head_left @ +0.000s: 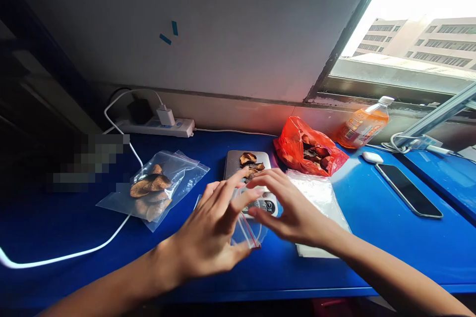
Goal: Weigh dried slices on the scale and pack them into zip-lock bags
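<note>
My left hand (211, 230) holds a clear zip bag (247, 230) with a red stripe along its mouth, the thumb at the mouth's near edge and the fingers stretched beyond it. Close by, my right hand (286, 203) is curved, with a gap between thumb and fingers. Its thumb tip is over the bag; I cannot tell whether it touches. Just behind both hands is a small silver scale (232, 161) with brown dried slices (248, 158) on its plate. My hands partly cover the scale, its buttons and the bag.
A filled zip bag (150, 188) lies left, near a white cable and power strip (156, 128). To the right are an open red plastic bag (292, 138) of dried pieces, flat clear bags (320, 198), an orange drink bottle (366, 124), an earbud case (372, 157) and a phone (409, 190).
</note>
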Demonstrator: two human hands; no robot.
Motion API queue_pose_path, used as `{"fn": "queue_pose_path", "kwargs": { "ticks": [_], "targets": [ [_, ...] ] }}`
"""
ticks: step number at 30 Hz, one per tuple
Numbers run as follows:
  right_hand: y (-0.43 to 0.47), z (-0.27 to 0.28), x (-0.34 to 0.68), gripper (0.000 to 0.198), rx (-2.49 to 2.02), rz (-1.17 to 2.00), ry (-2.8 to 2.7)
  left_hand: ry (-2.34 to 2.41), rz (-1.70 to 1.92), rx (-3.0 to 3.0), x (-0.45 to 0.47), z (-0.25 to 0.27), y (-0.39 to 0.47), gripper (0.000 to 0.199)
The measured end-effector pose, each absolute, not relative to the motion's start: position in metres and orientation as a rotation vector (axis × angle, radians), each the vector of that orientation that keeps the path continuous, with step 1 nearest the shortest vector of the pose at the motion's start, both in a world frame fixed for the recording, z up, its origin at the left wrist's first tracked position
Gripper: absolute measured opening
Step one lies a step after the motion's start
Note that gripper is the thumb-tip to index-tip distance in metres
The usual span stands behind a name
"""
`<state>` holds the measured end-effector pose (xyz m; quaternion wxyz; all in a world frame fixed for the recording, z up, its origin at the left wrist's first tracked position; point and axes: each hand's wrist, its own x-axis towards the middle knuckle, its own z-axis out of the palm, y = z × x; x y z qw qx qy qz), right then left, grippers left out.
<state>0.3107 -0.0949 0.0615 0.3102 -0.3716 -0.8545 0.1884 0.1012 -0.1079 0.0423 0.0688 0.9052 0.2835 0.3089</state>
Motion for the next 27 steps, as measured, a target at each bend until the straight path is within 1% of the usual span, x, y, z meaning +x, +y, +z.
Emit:
{"fn": "queue_pose_path", "kwargs": {
  "ticks": [1, 2, 4, 6, 8, 10, 14, 16, 19, 21, 23, 25, 27],
  "targets": [
    [-0.083, 0.061, 0.314, 0.025, -0.982, 0.460, -2.244, 0.887, 0.981, 2.662, 0.098, 0.043, -0.105, 0.075],
    [-0.071, 0.060, 0.317, 0.026, -1.002, 0.414, -2.225, 0.926, 1.024, 2.593, 0.095, 0.044, -0.102, 0.074],
    [-0.049, 0.056, 0.320, 0.044, -1.038, 0.348, -2.233, 1.012, 1.086, 2.447, 0.091, 0.044, -0.098, 0.072],
    [-0.036, 0.052, 0.317, 0.059, -1.005, 0.303, -2.364, 1.073, 1.105, 2.336, 0.089, 0.041, -0.095, 0.072],
    [-0.034, 0.050, 0.308, 0.064, -0.922, 0.255, -2.507, 1.067, 1.110, 2.326, 0.090, 0.038, -0.093, 0.076],
    [-0.038, 0.051, 0.298, 0.069, -0.876, 0.222, -2.530, 1.008, 1.106, 2.392, 0.090, 0.036, -0.091, 0.087],
    [-0.046, 0.054, 0.284, 0.080, -0.954, 0.243, -2.407, 0.868, 0.962, 2.562, 0.085, 0.038, -0.087, 0.126],
    [-0.047, 0.056, 0.281, 0.080, -0.997, 0.273, -2.381, 0.829, 0.848, 2.649, 0.082, 0.039, -0.087, 0.133],
    [-0.046, 0.061, 0.282, 0.079, -1.008, 0.336, -2.362, 0.836, 0.774, 2.696, 0.082, 0.039, -0.086, 0.126],
    [-0.043, 0.065, 0.288, 0.077, -0.979, 0.415, -2.350, 0.869, 0.825, 2.665, 0.082, 0.037, -0.085, 0.118],
    [-0.036, 0.065, 0.300, 0.071, -0.945, 0.453, -2.334, 0.922, 0.915, 2.585, 0.082, 0.036, -0.084, 0.112],
    [-0.026, 0.059, 0.312, 0.068, -0.953, 0.389, -2.343, 0.980, 0.994, 2.466, 0.080, 0.036, -0.081, 0.108],
    [-0.017, 0.048, 0.321, 0.075, -0.994, 0.280, -2.400, 1.024, 1.045, 2.341, 0.077, 0.036, -0.079, 0.107]
  ]
}}
